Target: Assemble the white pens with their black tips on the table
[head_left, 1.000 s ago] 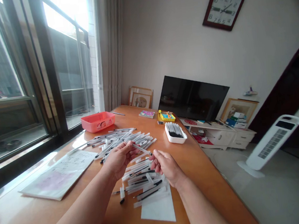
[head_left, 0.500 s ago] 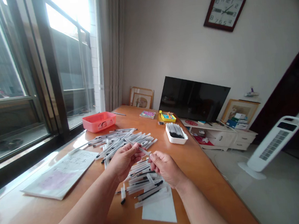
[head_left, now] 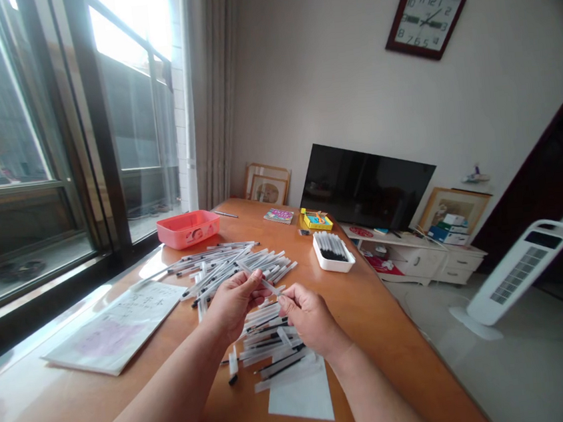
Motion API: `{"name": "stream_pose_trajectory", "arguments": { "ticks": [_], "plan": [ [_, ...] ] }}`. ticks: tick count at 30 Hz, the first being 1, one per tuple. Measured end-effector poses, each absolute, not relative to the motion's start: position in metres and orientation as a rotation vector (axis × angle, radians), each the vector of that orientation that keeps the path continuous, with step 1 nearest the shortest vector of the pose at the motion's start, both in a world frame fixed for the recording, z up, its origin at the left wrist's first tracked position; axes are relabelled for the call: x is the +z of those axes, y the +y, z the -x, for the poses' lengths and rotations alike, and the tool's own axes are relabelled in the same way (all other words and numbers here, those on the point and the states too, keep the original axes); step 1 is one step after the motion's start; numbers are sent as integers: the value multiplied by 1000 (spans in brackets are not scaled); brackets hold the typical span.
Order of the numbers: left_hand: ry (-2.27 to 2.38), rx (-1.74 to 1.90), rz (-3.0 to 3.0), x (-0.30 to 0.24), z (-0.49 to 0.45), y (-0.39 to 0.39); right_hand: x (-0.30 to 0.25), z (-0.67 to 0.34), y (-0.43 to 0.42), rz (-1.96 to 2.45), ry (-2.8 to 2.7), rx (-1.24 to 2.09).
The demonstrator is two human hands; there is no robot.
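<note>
A translucent pen barrel (head_left: pixel 269 286) is held slantwise above the table. My left hand (head_left: pixel 234 304) is closed round its upper part, thumb on top. My right hand (head_left: pixel 310 315) pinches at its lower right end; whether a smaller piece sits in those fingertips is hidden. Below the hands lie loose pen parts (head_left: pixel 275 338), clear tubes and dark refills, partly over a white sheet of paper (head_left: pixel 304 400). Just beyond my left hand spreads a heap of pens (head_left: pixel 236 259) with black tips. One short clear piece with a black end (head_left: pixel 233 367) lies apart on the left.
A white box (head_left: pixel 336 266) holding upright-packed pens stands at the right table edge. A red plastic basket (head_left: pixel 178 235) sits back left, by the window. An open booklet (head_left: pixel 117 329) lies left. Farther back are a colourful booklet (head_left: pixel 279 216) and yellow box (head_left: pixel 316 219).
My right hand has turned slightly at the barrel's end, its fingers shifting a little. My left hand keeps its hold. The view has moved very slightly.
</note>
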State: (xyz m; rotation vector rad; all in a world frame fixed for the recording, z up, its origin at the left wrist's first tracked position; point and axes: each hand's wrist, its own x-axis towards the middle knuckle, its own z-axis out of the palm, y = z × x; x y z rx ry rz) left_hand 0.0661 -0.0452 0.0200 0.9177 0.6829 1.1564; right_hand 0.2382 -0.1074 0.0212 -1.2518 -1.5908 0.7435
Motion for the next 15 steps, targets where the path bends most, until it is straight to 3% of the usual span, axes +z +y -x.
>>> {"name": "stream_pose_trajectory", "arguments": {
  "ticks": [15],
  "plan": [
    [702,1180,-922,22,-67,-47,20,-239,-107,1295,-1607,570]
  ]
}}
